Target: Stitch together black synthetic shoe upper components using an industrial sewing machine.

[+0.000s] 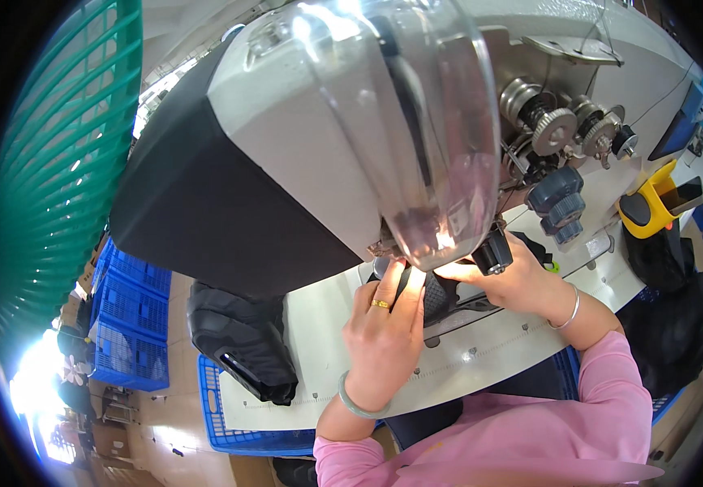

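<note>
A large sewing machine (303,138) fills the upper middle, with a clear plastic guard (457,146) over its needle area. Below the guard a black mesh-textured fabric piece (440,299) lies on the white work table (343,325). My left hand (384,333), with a gold ring and a pale bangle, holds the piece from the near left, its fingertips close to the needle area. From the right, my right hand (513,280) grips the same piece; a dark knob covers some of its fingers. The guard and machine head hide the needle and stitching spot.
A black padded item (238,341) sits at the table's left. Blue crates (132,316) stand on the floor beyond. A green fan-like grille (67,162) rises at upper left. Thread tension dials (554,130) and a yellow holder (647,203) are at right, near black bags (676,316).
</note>
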`<state>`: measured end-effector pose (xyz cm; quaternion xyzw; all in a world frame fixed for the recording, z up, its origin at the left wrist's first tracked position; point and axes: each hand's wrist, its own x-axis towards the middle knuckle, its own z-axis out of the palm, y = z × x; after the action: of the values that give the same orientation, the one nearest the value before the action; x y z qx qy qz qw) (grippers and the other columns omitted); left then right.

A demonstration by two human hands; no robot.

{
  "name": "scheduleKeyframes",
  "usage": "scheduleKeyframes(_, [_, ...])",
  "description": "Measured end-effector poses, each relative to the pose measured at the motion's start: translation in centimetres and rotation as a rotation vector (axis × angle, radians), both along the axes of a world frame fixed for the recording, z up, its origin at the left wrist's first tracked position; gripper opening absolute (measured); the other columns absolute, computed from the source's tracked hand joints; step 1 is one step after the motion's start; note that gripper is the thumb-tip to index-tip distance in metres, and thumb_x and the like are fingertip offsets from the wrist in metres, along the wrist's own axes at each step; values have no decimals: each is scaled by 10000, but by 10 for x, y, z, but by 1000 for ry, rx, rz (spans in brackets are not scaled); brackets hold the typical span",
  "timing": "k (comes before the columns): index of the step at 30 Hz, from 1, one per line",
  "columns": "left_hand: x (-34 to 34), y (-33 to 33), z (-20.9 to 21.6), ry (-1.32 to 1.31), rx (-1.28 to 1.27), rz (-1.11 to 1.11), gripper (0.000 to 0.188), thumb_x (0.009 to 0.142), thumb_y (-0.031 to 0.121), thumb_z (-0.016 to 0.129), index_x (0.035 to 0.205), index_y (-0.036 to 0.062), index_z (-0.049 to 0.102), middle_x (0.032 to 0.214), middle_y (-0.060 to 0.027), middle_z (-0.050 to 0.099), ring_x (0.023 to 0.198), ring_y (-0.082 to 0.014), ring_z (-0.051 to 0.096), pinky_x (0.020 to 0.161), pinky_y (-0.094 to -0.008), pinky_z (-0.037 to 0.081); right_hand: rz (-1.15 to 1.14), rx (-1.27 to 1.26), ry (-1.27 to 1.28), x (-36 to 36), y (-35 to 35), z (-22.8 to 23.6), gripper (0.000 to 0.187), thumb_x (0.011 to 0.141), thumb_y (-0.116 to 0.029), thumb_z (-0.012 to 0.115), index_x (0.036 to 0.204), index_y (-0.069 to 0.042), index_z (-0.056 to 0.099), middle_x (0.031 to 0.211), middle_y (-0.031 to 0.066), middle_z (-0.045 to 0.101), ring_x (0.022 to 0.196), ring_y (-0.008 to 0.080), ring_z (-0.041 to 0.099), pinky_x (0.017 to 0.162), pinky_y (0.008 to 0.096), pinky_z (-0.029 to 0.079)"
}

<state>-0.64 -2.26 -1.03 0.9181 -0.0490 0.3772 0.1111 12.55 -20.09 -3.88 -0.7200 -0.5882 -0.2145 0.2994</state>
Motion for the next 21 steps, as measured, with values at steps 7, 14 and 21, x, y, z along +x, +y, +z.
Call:
scheduleKeyframes(7, [2,10,11,17,-265,-120,211,797,-10,663,998,9,724,1004,-169,701,863,-303,699,794,-325,548,-6,14,-162,0,1,10,482,704,-13,682,1156,-182,696,1131,68,680,1062,295,630,919,423,496])
scheduleKeyframes(14, [-4,18,12,46,-315,-201,236,773,-33,689,1002,7,732,1075,-204,700,819,-267,693,727,-300,543,-55,34,-185,-3,4,8,369,753,-79,715,1107,-184,717,1103,65,686,982,280,653,830,384,534])
scheduleKeyframes(21, [-4,19,9,50,-157,-191,244,757,-22,706,996,14,738,1117,-207,690,792,-249,681,702,-300,539,-89,99,-189,-5,8,6,439,689,-42,696,1098,-200,724,1107,58,688,977,271,655,833,373,531])
